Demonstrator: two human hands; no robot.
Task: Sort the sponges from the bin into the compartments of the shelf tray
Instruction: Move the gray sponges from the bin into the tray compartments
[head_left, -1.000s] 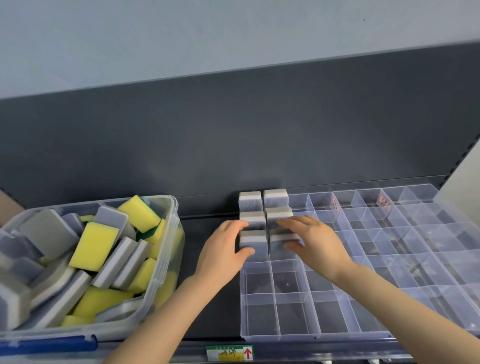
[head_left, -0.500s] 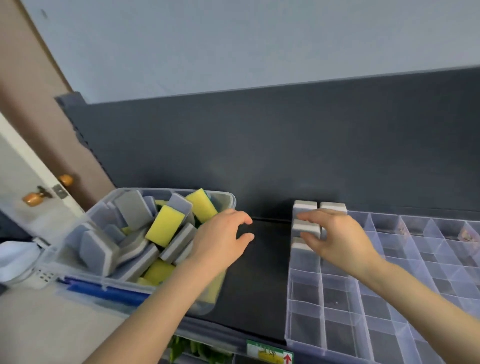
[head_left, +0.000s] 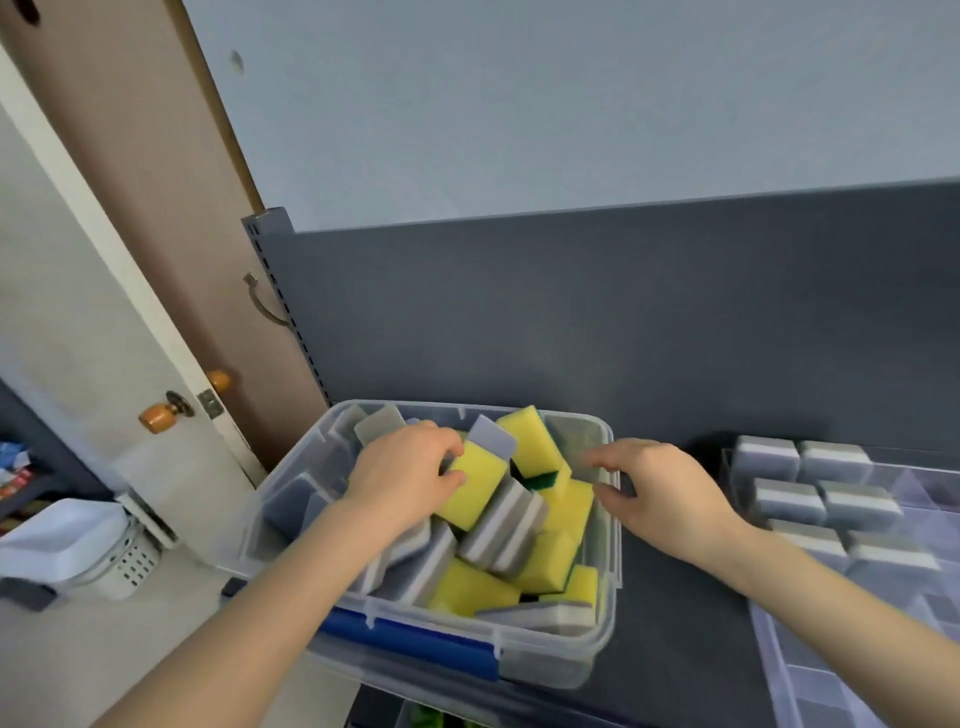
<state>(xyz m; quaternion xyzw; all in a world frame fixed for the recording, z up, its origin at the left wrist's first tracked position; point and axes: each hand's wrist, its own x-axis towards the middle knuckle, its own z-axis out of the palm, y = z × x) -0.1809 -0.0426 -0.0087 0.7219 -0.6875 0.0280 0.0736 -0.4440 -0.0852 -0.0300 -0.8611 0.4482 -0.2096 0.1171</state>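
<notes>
A clear plastic bin (head_left: 616, 540) with a blue latch holds a pile of yellow and grey-white sponges. My left hand (head_left: 405, 475) is inside it, fingers curled over the top edge and thumb on the face of a yellow sponge (head_left: 475, 488) that still rests on the pile. My right hand (head_left: 662, 493) hovers at the bin's right rim, fingers apart and holding nothing. At the right, the clear shelf tray (head_left: 766, 639) has several grey-white sponges (head_left: 768, 458) standing in its far-left compartments, two per row; its nearer compartments look bare.
The bin and tray sit on a dark shelf (head_left: 685, 623) with a tall dark back panel (head_left: 623, 322). A door with orange knobs (head_left: 156, 415) stands at left. A white perforated basket (head_left: 130, 561) lies low on the left.
The view has swung left. Both hands left the tray's sponges and moved left to the bin. My left hand came down onto the yellow sponge; my right hand followed, holding nothing.
</notes>
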